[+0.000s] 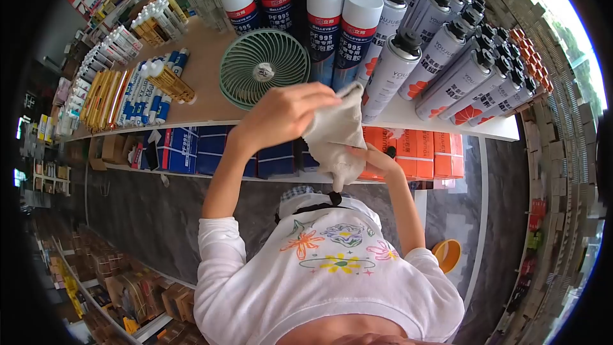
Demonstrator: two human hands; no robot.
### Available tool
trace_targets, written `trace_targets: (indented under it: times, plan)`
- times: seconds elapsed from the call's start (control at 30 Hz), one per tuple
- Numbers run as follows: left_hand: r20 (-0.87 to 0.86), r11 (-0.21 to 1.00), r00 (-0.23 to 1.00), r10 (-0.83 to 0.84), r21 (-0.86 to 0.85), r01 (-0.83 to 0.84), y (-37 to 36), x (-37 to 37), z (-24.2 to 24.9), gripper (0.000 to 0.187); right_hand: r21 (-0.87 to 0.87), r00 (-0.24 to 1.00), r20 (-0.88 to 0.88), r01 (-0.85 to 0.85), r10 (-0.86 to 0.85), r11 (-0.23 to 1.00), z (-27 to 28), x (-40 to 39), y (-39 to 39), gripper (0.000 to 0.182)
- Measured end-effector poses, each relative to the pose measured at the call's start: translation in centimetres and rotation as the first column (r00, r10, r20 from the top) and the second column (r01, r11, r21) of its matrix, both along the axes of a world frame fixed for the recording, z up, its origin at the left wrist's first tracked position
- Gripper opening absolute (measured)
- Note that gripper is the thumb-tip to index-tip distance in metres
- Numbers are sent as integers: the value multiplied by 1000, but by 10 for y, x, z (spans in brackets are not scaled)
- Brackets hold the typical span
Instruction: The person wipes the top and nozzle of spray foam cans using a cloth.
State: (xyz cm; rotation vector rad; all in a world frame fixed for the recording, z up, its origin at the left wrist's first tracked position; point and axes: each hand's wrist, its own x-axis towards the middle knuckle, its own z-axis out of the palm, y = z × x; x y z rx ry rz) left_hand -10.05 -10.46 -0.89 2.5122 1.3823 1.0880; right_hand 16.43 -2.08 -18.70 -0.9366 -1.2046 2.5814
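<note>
Head view, looking down along a shop shelf. Left hand (281, 112) is raised to shelf height, forearm angled up from the elbow, fingers curled over the top edge of a beige cloth (335, 134) and pinching it. Right hand (370, 156) sits lower, under and behind the cloth; fingers mostly hidden by the fabric, so their spread cannot be told, though the hand appears to support the cloth's lower part. The cloth hangs bunched between both hands, just in front of the shelf edge (447, 124), its top corner near a blue-and-white spray can (354, 32) in the front row. A green fan (264, 67) stands to the cans' left; grey foam cans (440, 57) lean to the right. Progress, as a judgement: cloth is gathered and in hand, not yet pressed to any can, so wiping work seems early, w/ most cans left.
</note>
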Motion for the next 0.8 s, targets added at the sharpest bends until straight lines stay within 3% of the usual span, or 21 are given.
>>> trace_targets:
  times: [0.03,0.2,0.27,0.33,0.43,0.5,0.57,0.6,0.67,0.73,0.77,0.8]
  plan:
    - [-35,1000,999,-21,14,21,-11,12,0,39,-41,997,-31,75,-77,996,1,0,1,54]
    - [-194,983,967,-166,49,179,-46,47,-46,36,-141,992,-62,100,-110,985,3,8,15,45]
    - [-205,981,961,-184,18,192,-54,50,-73,35,-153,946,-146,268,-290,951,1,5,14,43]
    - [-215,979,956,-201,-14,203,-59,52,-93,33,-139,945,-96,300,-314,944,10,9,13,44]
    - [-18,942,953,-303,-155,297,-59,55,-99,22,-142,941,-90,313,-327,939,17,16,10,46]
    - [80,934,955,-286,-201,296,-52,46,-100,20,-139,940,-12,336,-340,932,23,18,10,49]
    - [313,943,932,-181,-214,255,-41,42,-97,22,-126,943,-14,329,-333,936,28,19,9,49]
    - [316,971,946,-71,-197,139,-33,37,-102,25,-121,943,-16,327,-331,937,30,19,9,50]
    - [475,986,875,88,-166,-9,-17,33,-107,41,-116,939,-3,342,-345,932,30,23,9,51]
    - [698,942,685,209,-333,52,-4,36,-127,68,-113,933,11,357,-359,927,30,28,9,52]
    - [752,880,606,261,-444,171,6,31,-160,85,-128,924,41,382,-380,915,30,30,10,51]
    - [753,881,604,260,-441,169,7,31,-160,85,-142,914,71,407,-400,903,30,32,10,51]
